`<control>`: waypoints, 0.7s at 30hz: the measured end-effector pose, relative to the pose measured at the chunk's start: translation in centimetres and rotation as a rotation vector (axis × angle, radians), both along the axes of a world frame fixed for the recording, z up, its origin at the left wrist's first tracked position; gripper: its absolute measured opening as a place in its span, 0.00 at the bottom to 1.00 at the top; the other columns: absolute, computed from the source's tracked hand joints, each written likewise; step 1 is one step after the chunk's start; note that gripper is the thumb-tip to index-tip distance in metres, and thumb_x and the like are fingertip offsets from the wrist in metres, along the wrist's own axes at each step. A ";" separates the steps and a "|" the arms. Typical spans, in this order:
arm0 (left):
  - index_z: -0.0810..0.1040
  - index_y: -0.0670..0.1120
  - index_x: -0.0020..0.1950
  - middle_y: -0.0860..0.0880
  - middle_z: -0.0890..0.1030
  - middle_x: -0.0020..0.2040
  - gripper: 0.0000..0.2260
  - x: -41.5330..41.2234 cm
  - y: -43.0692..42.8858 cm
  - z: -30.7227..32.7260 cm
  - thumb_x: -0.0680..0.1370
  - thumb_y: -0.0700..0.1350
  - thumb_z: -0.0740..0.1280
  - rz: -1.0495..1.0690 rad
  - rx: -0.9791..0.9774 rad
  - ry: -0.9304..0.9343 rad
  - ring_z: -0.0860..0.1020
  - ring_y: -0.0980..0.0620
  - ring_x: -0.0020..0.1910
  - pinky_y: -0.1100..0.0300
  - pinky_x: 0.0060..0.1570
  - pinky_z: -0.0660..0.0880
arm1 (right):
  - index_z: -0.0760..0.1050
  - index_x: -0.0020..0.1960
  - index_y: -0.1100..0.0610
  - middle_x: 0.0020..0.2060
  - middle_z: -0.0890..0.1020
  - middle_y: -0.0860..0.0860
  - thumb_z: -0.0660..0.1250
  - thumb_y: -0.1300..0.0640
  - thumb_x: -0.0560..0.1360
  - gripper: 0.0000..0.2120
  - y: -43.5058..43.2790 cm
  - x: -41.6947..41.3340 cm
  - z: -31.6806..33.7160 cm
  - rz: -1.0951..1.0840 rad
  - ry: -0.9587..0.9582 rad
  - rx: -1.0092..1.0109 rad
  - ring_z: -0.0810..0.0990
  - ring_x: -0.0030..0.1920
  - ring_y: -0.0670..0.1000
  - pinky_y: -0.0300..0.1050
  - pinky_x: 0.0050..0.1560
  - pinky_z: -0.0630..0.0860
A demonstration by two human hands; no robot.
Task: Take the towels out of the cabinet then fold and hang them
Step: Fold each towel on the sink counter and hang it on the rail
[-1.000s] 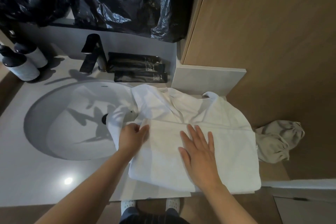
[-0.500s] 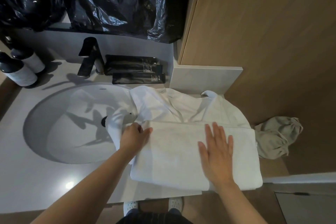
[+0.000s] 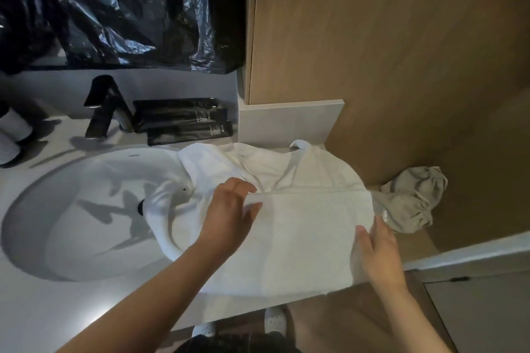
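White towels (image 3: 309, 238) on the bench (image 3: 57, 309), one end in the sink (image 3: 71, 223); left hand (image 3: 229, 215) pinching a fold, right hand (image 3: 378, 252) flat.

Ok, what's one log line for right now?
step: folding | towel: folded on counter | left hand: pinches far corner | right hand: flat on right edge
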State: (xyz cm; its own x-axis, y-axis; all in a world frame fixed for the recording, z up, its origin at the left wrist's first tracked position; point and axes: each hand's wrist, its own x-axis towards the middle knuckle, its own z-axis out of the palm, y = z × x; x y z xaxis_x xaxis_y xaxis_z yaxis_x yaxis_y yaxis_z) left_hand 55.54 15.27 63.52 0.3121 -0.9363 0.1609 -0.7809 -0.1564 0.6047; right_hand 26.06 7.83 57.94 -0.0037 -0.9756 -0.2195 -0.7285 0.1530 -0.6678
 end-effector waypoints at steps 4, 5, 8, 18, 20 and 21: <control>0.81 0.42 0.51 0.46 0.80 0.49 0.07 -3.6 -1.8 1.2 0.74 0.41 0.73 -0.249 -0.065 0.052 0.78 0.48 0.48 0.59 0.53 0.74 | 0.72 0.61 0.57 0.50 0.79 0.51 0.59 0.45 0.81 0.17 0.6 -2.0 -0.6 -0.100 -0.070 0.085 0.77 0.54 0.56 0.51 0.53 0.74; 0.81 0.42 0.52 0.47 0.80 0.51 0.07 -4.4 -2.1 1.2 0.75 0.42 0.72 -0.316 -0.047 0.054 0.78 0.49 0.50 0.60 0.54 0.74 | 0.74 0.57 0.57 0.47 0.79 0.50 0.59 0.45 0.81 0.16 0.8 -2.6 -0.8 -0.107 -0.079 0.098 0.78 0.52 0.55 0.48 0.47 0.73; 0.80 0.44 0.60 0.47 0.79 0.59 0.12 -6.2 -2.8 0.5 0.78 0.46 0.69 -0.454 0.036 0.032 0.76 0.51 0.58 0.63 0.62 0.69 | 0.76 0.45 0.52 0.39 0.79 0.47 0.59 0.46 0.81 0.13 1.0 -4.0 -0.9 -0.066 -0.091 0.092 0.78 0.44 0.51 0.41 0.38 0.70; 0.69 0.53 0.73 0.51 0.70 0.68 0.22 -8.2 -4.3 -1.5 0.79 0.56 0.62 -0.413 0.223 -0.257 0.68 0.52 0.66 0.60 0.65 0.66 | 0.77 0.44 0.55 0.40 0.82 0.46 0.64 0.47 0.80 0.13 1.2 -5.7 -1.3 -0.096 -0.193 0.228 0.79 0.42 0.44 0.32 0.35 0.70; 0.66 0.54 0.74 0.51 0.68 0.70 0.24 -8.3 -4.3 -1.6 0.79 0.58 0.60 -0.410 0.253 -0.284 0.66 0.51 0.67 0.58 0.66 0.65 | 0.76 0.38 0.56 0.33 0.81 0.47 0.65 0.48 0.79 0.15 1.4 -6.0 -1.0 -0.123 -0.209 0.200 0.79 0.36 0.43 0.32 0.32 0.70; 0.65 0.55 0.75 0.51 0.67 0.70 0.25 -8.4 -4.4 -1.6 0.79 0.59 0.60 -0.410 0.266 -0.303 0.65 0.51 0.68 0.57 0.66 0.64 | 0.75 0.36 0.56 0.31 0.80 0.46 0.65 0.48 0.79 0.16 1.5 -6.1 -0.7 -0.133 -0.230 0.190 0.78 0.33 0.41 0.32 0.32 0.70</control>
